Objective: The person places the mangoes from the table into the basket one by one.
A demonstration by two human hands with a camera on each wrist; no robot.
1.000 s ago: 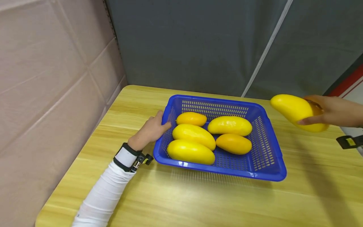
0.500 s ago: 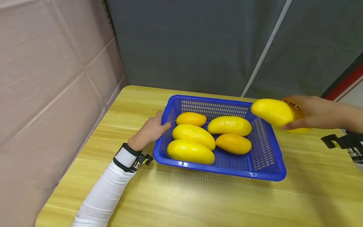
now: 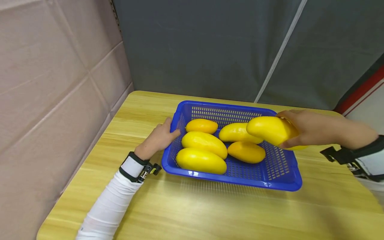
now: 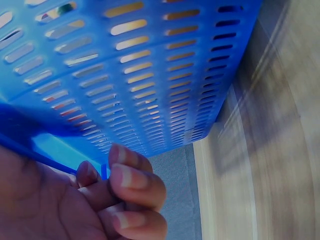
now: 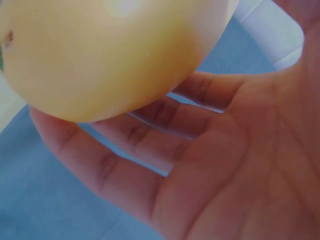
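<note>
A blue plastic basket with slotted walls sits on the wooden table. My left hand holds its left rim, thumb over the edge; in the left wrist view the curled fingers lie outside the slotted wall. Over the basket's right side, my right hand grips a large yellow mango. Fingers and palm cup this mango in the right wrist view. Inside the basket lie several mangoes: three stacked in a column at left, such as the front one, and two at right, including a darker one.
The wooden table extends in front of the basket and to both sides. Behind it stands a grey partition, and a padded pinkish wall rises at left. A red-and-white panel shows at far right.
My right hand has carried the mango leftward and slightly down, from beside the basket to over its right side. The left hand and basket have stayed nearly still.
</note>
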